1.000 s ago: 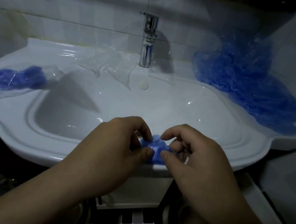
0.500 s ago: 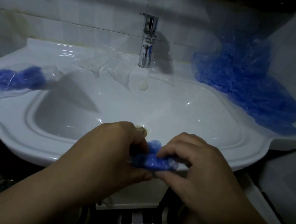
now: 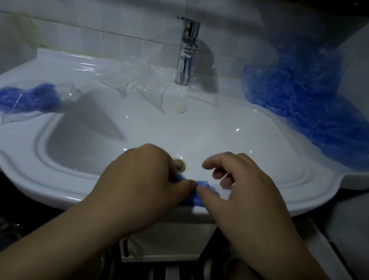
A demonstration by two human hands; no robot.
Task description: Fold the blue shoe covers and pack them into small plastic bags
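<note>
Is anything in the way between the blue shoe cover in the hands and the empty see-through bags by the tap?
Nothing visible is. The blue shoe cover is at the sink front rim, pinched by the left hand. Only the open basin lies between it and the empty bags left of the tap.

shoe cover (image 3: 200,191): bunched, front sink (image 3: 51,183) rim | cover pile (image 3: 309,111): right rear | filled bag (image 3: 25,99): left | empty bags (image 3: 139,82): rear centre
</note>
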